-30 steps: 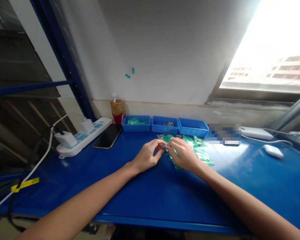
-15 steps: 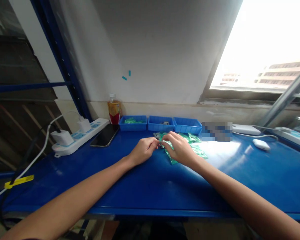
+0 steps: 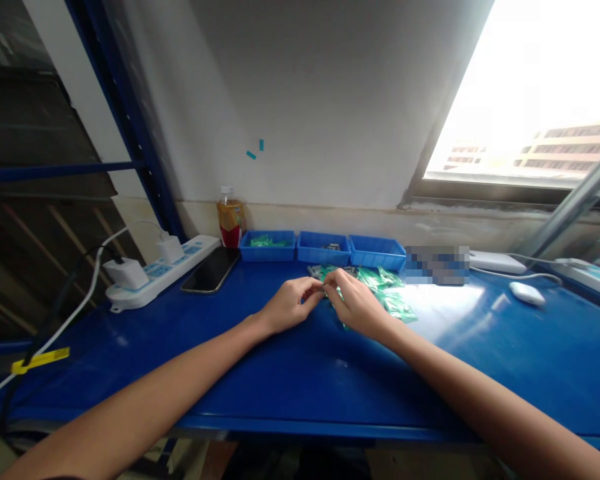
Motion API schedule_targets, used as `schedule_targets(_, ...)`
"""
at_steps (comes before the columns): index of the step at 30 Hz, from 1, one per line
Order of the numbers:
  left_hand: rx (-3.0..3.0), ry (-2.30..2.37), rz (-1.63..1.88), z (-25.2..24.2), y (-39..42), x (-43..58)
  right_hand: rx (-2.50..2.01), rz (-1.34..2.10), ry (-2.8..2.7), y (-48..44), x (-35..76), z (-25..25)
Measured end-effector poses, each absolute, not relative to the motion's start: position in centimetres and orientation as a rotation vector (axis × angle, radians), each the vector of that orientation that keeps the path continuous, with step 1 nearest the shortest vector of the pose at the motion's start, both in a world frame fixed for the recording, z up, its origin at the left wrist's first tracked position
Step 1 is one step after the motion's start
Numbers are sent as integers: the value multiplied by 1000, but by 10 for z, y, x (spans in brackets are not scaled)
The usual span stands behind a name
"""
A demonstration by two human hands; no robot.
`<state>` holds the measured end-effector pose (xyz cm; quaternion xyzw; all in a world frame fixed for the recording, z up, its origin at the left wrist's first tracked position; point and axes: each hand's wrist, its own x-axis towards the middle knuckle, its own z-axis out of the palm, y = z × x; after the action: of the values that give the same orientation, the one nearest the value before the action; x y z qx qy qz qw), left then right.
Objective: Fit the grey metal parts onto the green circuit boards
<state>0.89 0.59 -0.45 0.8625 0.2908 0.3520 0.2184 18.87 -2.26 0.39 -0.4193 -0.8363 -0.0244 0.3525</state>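
My left hand (image 3: 291,304) and my right hand (image 3: 356,303) meet at the fingertips over the blue table (image 3: 260,373). Both pinch a small grey part (image 3: 324,287) together with a green plastic bag; the exact hold is too small to make out. A pile of green bags (image 3: 387,293) lies just behind and to the right of my right hand. Small grey parts (image 3: 314,271) lie on the table beyond my fingers.
Three blue bins (image 3: 321,247) line the wall; the left one holds green bags. A drink bottle (image 3: 230,218), a black phone (image 3: 211,271) and a white power strip (image 3: 155,274) with chargers sit at left. A white mouse (image 3: 527,293) and cables lie at right.
The view shifted slightly. My hands stay together at the same spot, with the fingertips working the small part and bag.
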Motion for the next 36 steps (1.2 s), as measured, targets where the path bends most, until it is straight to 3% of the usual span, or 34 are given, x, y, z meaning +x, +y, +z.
schedule_targets(16,2223,843,1151,-6,10,8,-1110,-145,-2105,-17,193,1)
schedule_targets(36,2372,773,1129,-3,8,4,-1071,-161,-2104,-20,192,4)
